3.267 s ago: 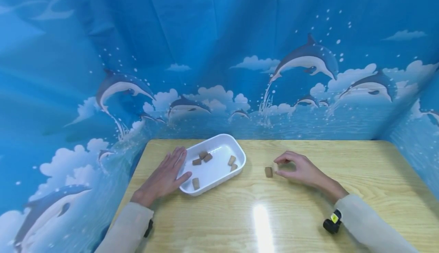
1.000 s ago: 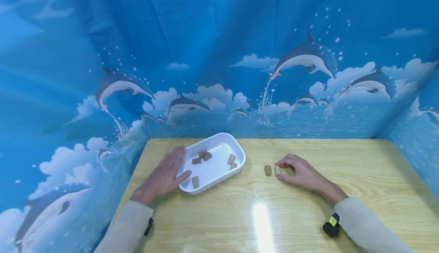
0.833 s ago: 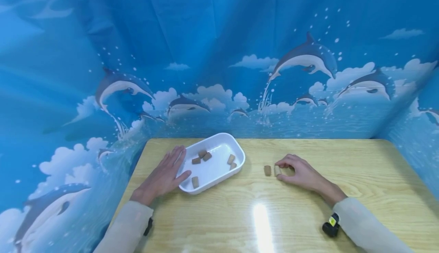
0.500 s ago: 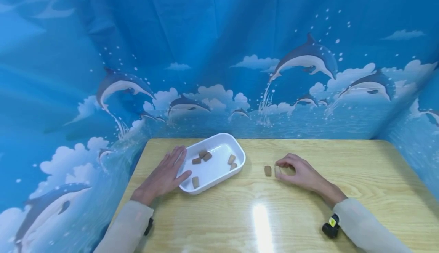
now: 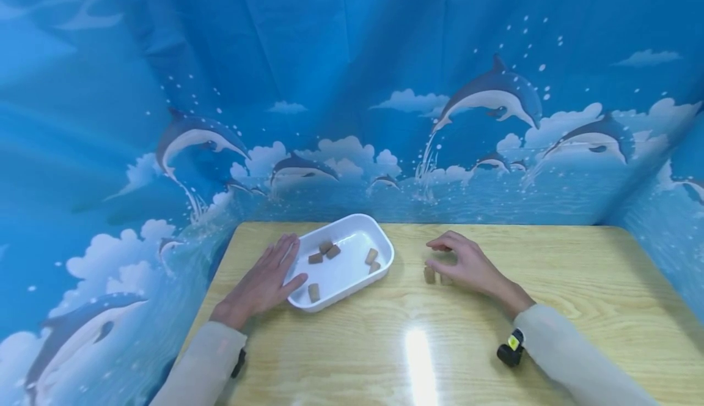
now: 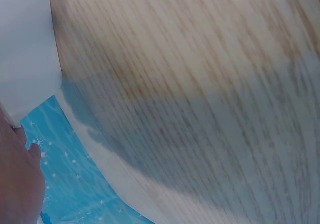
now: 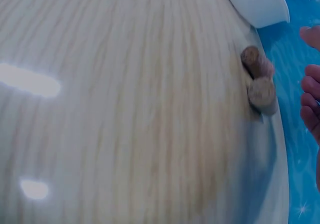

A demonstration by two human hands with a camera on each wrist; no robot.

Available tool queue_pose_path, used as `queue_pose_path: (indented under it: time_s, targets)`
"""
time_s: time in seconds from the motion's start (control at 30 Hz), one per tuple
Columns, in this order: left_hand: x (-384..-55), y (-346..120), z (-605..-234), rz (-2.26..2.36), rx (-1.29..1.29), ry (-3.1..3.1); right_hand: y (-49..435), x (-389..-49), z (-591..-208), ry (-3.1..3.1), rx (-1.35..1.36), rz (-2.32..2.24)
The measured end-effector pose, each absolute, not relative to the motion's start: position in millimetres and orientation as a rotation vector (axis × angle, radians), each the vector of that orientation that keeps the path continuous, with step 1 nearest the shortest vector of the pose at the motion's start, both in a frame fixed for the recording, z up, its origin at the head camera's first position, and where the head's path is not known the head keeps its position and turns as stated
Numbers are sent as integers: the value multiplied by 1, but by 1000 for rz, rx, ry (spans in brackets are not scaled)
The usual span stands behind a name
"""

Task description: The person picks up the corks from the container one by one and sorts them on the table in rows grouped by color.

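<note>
A white tray (image 5: 352,284) holds several small brown corks (image 5: 327,248), some grouped at its far left, others at its right end and near left corner. My left hand (image 5: 264,284) rests on the tray's left end with fingers extended. In the left wrist view, part of that hand (image 6: 20,179) shows beside the white tray wall (image 6: 30,39). Right of the tray, two corks stand side by side on the table: a darker one (image 5: 429,276) and a paler one (image 5: 446,279). My right hand (image 5: 467,265) hovers over them, thumb and fingers apart, partly hiding both. The right wrist view shows their round ends (image 7: 261,92).
A light wood table (image 5: 352,357) lies under everything, with a bright glare streak (image 5: 420,363) in front. Blue dolphin-print cloth (image 5: 352,88) rises behind the table's far edge and along its sides. A small black camera (image 5: 510,351) sits at my right wrist.
My right hand set the paler cork beside the darker one, then let go and moved up and left over the pair. My left hand and the tray stay put.
</note>
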State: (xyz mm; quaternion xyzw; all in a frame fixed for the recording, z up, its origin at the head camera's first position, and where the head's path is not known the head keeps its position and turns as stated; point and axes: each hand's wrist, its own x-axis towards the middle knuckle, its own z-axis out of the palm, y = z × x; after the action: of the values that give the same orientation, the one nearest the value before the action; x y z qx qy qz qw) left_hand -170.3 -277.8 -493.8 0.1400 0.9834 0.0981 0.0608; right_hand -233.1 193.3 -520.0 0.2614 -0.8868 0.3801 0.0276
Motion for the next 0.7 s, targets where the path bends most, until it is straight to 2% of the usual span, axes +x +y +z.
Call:
queue_pose_path:
  time_s: [0.7]
  targets:
    - [-170, -277, -492, 283, 407, 2976, 118, -255, -498, -2719, 946, 1266]
